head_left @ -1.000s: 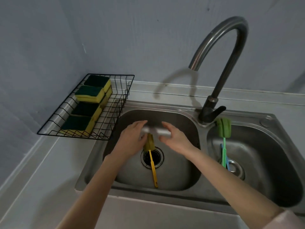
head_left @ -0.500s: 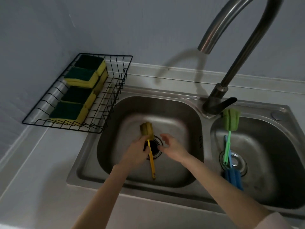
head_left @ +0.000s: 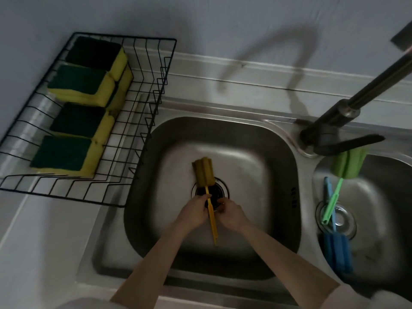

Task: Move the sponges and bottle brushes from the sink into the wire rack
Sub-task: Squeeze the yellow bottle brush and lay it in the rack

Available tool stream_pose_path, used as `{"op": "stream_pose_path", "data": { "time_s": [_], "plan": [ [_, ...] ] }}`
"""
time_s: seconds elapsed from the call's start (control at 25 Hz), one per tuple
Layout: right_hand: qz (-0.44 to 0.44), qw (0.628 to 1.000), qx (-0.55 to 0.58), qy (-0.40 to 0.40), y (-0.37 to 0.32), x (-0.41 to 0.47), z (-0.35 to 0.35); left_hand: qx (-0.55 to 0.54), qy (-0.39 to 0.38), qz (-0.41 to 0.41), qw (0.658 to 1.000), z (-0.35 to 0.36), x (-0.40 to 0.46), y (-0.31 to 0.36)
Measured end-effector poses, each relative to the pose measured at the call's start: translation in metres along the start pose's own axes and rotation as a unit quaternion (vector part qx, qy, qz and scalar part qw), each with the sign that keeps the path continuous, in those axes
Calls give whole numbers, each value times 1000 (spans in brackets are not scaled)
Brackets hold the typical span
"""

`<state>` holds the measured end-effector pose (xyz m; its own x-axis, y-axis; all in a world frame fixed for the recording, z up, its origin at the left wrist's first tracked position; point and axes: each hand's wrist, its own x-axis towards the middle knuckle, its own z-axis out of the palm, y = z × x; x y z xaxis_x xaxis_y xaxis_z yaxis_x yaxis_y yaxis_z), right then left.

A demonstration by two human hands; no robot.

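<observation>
A yellow bottle brush [head_left: 203, 172] lies in the left basin of the steel sink [head_left: 267, 175], its foam head beside the drain and its handle pointing toward me. My left hand [head_left: 192, 211] pinches the handle from the left, just over the drain. My right hand [head_left: 230, 212] has its fingers curled close to the handle's right side; contact is unclear. In the right basin, a green bottle brush [head_left: 347, 165] leans on the rim and crosses a blue bottle brush [head_left: 337, 253]. The black wire rack [head_left: 151, 121] stands left of the sink and holds several green-and-yellow sponges [head_left: 80, 85].
The dark faucet base and lever [head_left: 330, 130] sit on the divider between the basins, with the spout rising to the upper right. The rack's right edge overhangs the left basin's rim. A grey wall runs behind the counter.
Both hands have closed in on the yellow brush's handle over the drain. My right hand, spread open before, now has curled fingers. The view has tilted further down.
</observation>
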<state>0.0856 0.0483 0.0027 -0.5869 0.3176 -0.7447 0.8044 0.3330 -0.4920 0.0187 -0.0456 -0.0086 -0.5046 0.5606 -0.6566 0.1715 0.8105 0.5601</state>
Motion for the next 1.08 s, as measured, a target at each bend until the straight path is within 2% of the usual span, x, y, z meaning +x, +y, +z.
{"op": "stream_pose_path", "data": {
  "time_s": [0.12,0.36,0.6,0.68,0.84,1.08],
  "plan": [
    [4,1000,-5,-20,2,10,9,-54,-20,-27,998,4,7,0],
    [4,1000,17,-16,6,17,17,-140,-4,-72,988,9,15,-4],
    [29,994,107,6,5,14,11,-182,24,-46,982,5,7,2],
    [35,983,179,6,1,7,0,-156,56,-7,986,-2,-1,8],
    [-4,958,288,-13,-9,-24,-43,-21,141,119,983,-17,-17,25],
    [-90,953,287,-42,-25,-81,-105,140,272,216,927,-47,-45,62]
  ]
}}
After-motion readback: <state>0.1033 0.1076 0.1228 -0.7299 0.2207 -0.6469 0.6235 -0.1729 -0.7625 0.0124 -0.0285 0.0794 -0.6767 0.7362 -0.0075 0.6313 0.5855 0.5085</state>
